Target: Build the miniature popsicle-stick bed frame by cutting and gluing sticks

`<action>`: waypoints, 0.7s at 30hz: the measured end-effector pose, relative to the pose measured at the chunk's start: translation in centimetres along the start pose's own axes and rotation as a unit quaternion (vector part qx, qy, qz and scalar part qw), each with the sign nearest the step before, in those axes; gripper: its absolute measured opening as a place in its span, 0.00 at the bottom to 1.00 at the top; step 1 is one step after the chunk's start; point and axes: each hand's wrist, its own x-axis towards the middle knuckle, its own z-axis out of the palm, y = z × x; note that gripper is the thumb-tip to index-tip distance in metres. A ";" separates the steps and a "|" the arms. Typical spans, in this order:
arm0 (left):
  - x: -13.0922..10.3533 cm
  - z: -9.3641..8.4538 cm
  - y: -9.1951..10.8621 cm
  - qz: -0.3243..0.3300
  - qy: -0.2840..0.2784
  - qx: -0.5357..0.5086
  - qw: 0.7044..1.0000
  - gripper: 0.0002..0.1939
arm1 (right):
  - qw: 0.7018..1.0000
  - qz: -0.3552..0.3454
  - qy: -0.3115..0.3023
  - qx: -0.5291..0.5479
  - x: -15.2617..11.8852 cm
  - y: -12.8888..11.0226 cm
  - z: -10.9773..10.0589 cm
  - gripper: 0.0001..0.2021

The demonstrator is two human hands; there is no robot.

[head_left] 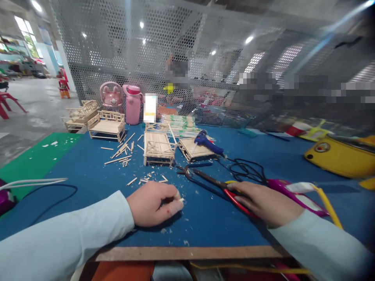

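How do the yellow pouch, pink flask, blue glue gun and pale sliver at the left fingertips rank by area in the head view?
1. Yellow pouch, cut off by the frame edge
2. Pink flask
3. Blue glue gun
4. Pale sliver in the left hand

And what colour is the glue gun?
The glue gun is dark blue, clearest in the head view.

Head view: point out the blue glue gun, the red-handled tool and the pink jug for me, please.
Blue glue gun (206, 143): head view, on its body.
Red-handled tool (215, 181): head view, on its dark metal shank.
Pink jug (133, 108): head view, on the front of its body.
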 end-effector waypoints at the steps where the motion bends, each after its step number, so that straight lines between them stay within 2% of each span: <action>1: 0.0 0.0 0.0 0.000 -0.005 0.002 1.000 0.11 | 1.000 0.019 -0.012 0.001 0.0 0.0 0.0 0.14; 4: -0.1 0.1 0.0 0.004 -0.022 0.007 1.000 0.11 | 0.996 0.074 -0.044 -0.017 -0.3 0.0 -0.7 0.17; 7: -0.1 0.3 0.0 0.005 -0.027 0.016 0.999 0.11 | 0.995 0.063 -0.078 -0.020 0.0 -0.6 -2.7 0.20; 10: 0.0 0.8 -0.1 0.017 -0.043 0.026 0.999 0.12 | 0.997 0.050 -0.054 -0.017 2.4 -2.1 -5.0 0.21; 12: 0.0 1.1 -0.1 0.031 -0.051 0.034 0.998 0.13 | 0.995 0.094 -0.028 -0.028 5.5 -3.4 -5.6 0.23; 14: -0.1 1.3 -0.1 0.039 -0.048 0.046 0.997 0.13 | 0.991 0.125 -0.010 -0.053 9.0 -4.1 -5.2 0.25; 17: -0.2 1.4 -0.1 0.047 -0.034 0.063 0.996 0.14 | 0.981 0.184 -0.007 -0.056 13.2 -4.0 -3.3 0.23; 19: -0.4 1.4 0.0 0.060 -0.031 0.062 0.996 0.14 | 0.975 0.215 0.002 -0.050 14.6 -3.4 -2.1 0.22; 21: -0.4 1.4 0.0 0.079 -0.039 0.048 0.995 0.13 | 0.970 0.238 0.020 -0.047 14.8 -2.8 -1.3 0.24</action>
